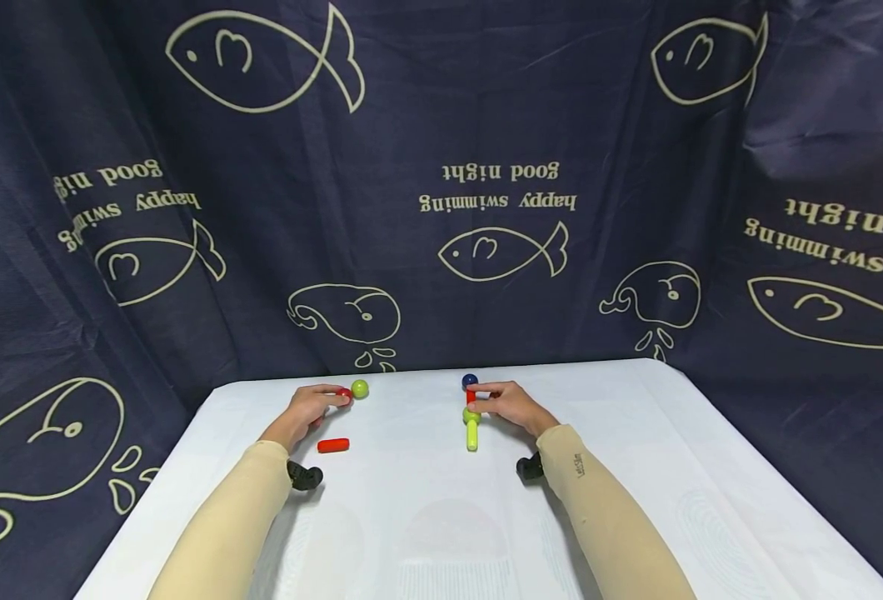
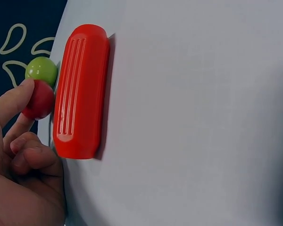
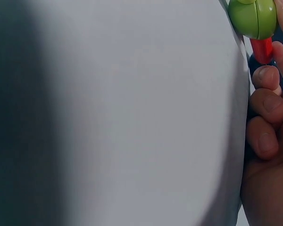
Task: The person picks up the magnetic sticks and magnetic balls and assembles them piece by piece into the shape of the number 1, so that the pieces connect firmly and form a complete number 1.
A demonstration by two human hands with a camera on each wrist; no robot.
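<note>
My left hand [image 1: 308, 407] pinches a red ball [image 2: 39, 100] between its fingertips at the back left of the table. Right behind that ball is a light green ball [image 1: 360, 388]. A red ridged rod [image 2: 82, 94] lies on the table, nearer than the left hand. At the back middle, my right hand [image 1: 515, 405] grips a chain of toy rods and balls from its right side. The chain runs from a dark blue ball [image 1: 470, 381] through a red rod [image 3: 262, 51] and a green ball [image 3: 253, 21] to a yellow-green rod [image 1: 472, 436] pointing toward me.
A white cloth covers the table [image 1: 411, 483], and its back edge lies just beyond the balls. Behind it hangs a dark blue curtain [image 1: 411, 150] with fish and whale prints. Dark wrist-worn devices [image 1: 306, 477] hang under both forearms.
</note>
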